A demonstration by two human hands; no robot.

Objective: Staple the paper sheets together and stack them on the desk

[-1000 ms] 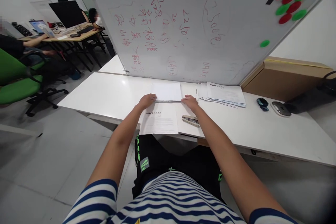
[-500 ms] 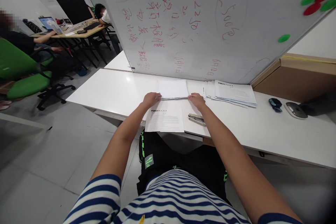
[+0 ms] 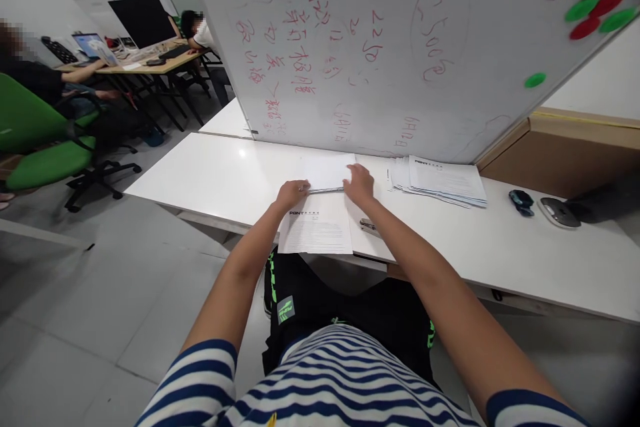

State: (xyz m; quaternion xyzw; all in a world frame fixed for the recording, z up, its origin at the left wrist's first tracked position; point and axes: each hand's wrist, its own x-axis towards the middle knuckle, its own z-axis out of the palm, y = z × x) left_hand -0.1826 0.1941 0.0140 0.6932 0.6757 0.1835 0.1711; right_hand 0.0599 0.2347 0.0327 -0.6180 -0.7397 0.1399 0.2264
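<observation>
A stack of white paper [image 3: 325,172] lies on the desk in front of me, its top sheet blank. My left hand [image 3: 293,194] is closed on the stack's near left corner, fingertips at the edge. On the right side, my right hand [image 3: 360,185] rests over the stack with thumb and fingers spread apart, the thumb at the near edge. A printed sheet [image 3: 317,233] headed PONY lies between my arms, slightly past the desk's front edge. Beside it is a stapler [image 3: 369,227], partly hidden by my right forearm.
A fanned pile of printed sheets [image 3: 447,180] lies to the right. Farther right are a dark blue object [image 3: 521,202], a grey mouse-like device [image 3: 560,212] and a cardboard box [image 3: 530,143]. A whiteboard [image 3: 380,80] stands behind the white desk [image 3: 200,173]. People sit at another table, left.
My right hand has moved left from the stack's near right corner onto its right side, and its fingers have spread. My left hand stays at the left corner.
</observation>
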